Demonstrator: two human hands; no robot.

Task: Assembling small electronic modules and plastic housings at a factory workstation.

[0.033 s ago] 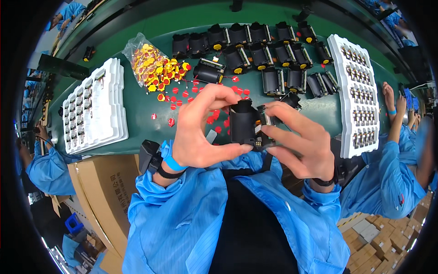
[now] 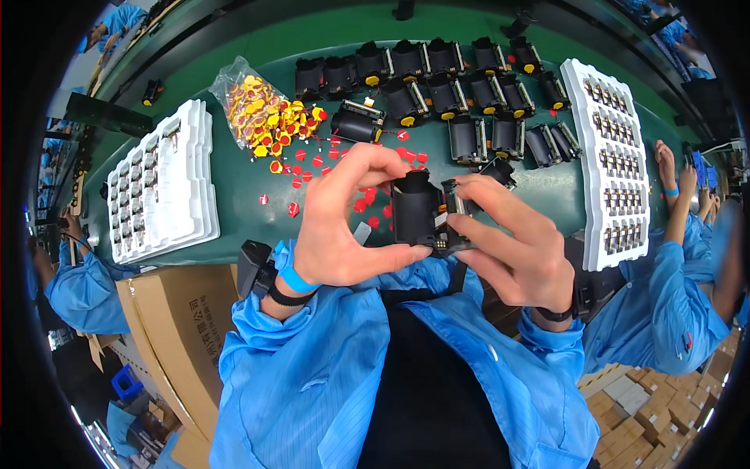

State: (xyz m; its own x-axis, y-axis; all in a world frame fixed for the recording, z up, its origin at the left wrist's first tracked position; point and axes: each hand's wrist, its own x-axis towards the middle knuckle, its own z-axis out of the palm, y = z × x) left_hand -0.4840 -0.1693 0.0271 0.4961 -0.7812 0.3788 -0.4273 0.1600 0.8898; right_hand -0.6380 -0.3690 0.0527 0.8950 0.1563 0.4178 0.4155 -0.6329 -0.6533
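Note:
In front of my chest, between both hands, is a black plastic housing (image 2: 414, 213) with a curved hollow body. My left hand (image 2: 336, 223) grips it from the left, fingers at its top edge and thumb along the bottom edge. On the right side of the housing sits a narrow light-coloured strip (image 2: 459, 205), partly covered by fingers. My right hand (image 2: 519, 242) holds that side, fingertips pressed on the strip and the lower right corner. Small gold contacts (image 2: 441, 244) show at the bottom of the housing.
Several similar black housings (image 2: 406, 102) stand in rows at the back of the green table. A clear bag (image 2: 254, 102) spills yellow-and-red discs; red pieces (image 2: 294, 209) lie nearby. White part trays flank me, left (image 2: 205, 187) and right (image 2: 582, 109). A cardboard box (image 2: 168, 328) stands lower left.

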